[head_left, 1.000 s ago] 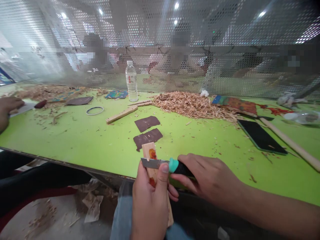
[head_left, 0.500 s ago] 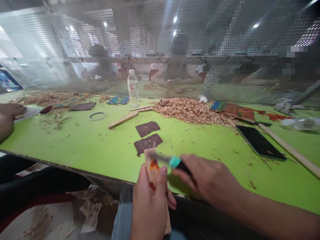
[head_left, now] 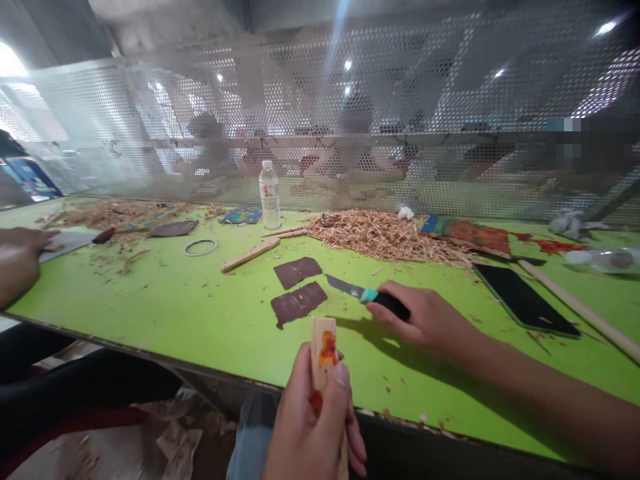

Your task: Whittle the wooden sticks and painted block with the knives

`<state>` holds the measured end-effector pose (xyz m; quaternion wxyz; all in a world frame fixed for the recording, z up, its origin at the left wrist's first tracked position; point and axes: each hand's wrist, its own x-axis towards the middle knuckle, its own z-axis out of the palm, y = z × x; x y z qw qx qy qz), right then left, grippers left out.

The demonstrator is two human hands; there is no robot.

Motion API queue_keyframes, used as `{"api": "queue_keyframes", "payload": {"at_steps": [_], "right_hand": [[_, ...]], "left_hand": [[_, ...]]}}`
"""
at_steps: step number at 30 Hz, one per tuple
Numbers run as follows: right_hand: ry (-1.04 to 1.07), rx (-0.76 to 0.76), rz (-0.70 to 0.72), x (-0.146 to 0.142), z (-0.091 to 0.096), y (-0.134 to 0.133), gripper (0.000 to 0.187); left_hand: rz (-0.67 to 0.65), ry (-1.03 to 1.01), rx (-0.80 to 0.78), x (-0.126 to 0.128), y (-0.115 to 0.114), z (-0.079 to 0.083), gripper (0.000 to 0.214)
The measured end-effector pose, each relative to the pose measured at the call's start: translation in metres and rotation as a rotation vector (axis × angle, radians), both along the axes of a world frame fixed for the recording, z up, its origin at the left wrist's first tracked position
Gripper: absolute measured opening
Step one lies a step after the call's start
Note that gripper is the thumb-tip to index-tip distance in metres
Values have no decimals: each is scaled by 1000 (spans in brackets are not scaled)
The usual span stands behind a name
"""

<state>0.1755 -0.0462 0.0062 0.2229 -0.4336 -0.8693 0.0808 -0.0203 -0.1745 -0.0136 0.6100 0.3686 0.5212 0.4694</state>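
Observation:
My left hand (head_left: 313, 420) is wrapped round a pale wooden stick (head_left: 324, 350) with an orange and yellow figure painted near its upper end. The stick stands tilted upright at the table's front edge, its lower part partly hidden by my fingers. To the right, my right hand (head_left: 420, 313) grips a knife (head_left: 367, 293) by its black and teal handle. The blade points left over the green table, apart from the stick. Two brown sandpaper pieces (head_left: 299, 303) lie just left of the blade tip.
Wood shavings (head_left: 380, 233) are heaped behind, near a water bottle (head_left: 270, 197). A phone (head_left: 525, 300) and a wooden rod (head_left: 585, 313) lie at right. Another person's hand (head_left: 20, 263) rests at far left. A perforated metal screen (head_left: 310, 160) borders the table's back.
The knife in my right hand has moved off the stick, to the right and forward over the table. My left hand and the stick sit slightly lower and further right in view.

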Motion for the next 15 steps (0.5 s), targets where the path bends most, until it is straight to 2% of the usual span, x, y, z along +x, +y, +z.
{"api": "queue_keyframes", "payload": {"at_steps": [5,9,12,15], "right_hand": [[33,-37,78,0,2,-10,40],[-38,-42,172,0,2,-14,39],[-75,-41,228,0,-3,-14,33],[-67,-13,225,1,-9,-11,19]], "left_hand": [[-87,-104,18,-1,0,-1,55],[-90,-215,78,-4,3,-1,59],[-57,-250,28,-2,2,-3,61],[-43,-240,-52,3,-1,-4,76]]}}
